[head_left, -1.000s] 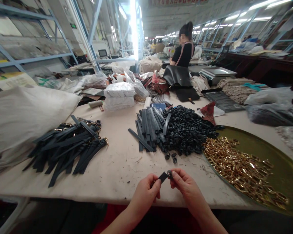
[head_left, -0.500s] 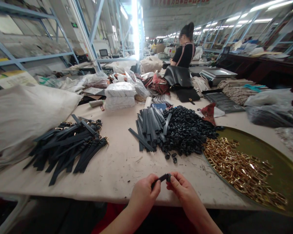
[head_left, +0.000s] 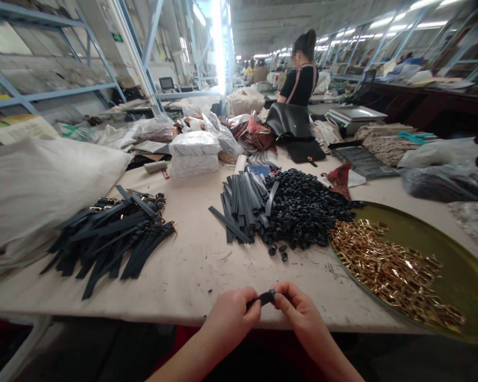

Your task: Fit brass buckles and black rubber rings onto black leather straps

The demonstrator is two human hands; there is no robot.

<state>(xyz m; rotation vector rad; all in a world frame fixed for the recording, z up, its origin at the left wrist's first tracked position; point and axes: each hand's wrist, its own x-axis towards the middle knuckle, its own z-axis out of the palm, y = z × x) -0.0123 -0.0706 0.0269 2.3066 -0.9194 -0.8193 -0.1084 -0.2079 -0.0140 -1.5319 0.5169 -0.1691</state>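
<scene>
Your strap (head_left: 266,298) looks matt black, maybe leather; piled straps (head_left: 111,236) the same, dull. Black loops (head_left: 305,209) matt. Buckles (head_left: 390,270) shiny gold metal on a glossy brass-toned tray (head_left: 454,254). Table (head_left: 191,270) scuffed, matt

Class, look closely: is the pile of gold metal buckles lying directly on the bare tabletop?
No, the gold metal buckles lie heaped inside a round brass-coloured tray.

strap (head_left: 266,297): my left hand (head_left: 231,318) and right hand (head_left: 298,313) cover all but a short dark bit between my fingertips
loop on the strap: too small to tell from the strap
my forearms: cut off by the near edge
brass tray (head_left: 454,265): right and near rim run out of view
white sack (head_left: 35,185): cut off at the left edge
person far off (head_left: 300,79): face blurred
</scene>
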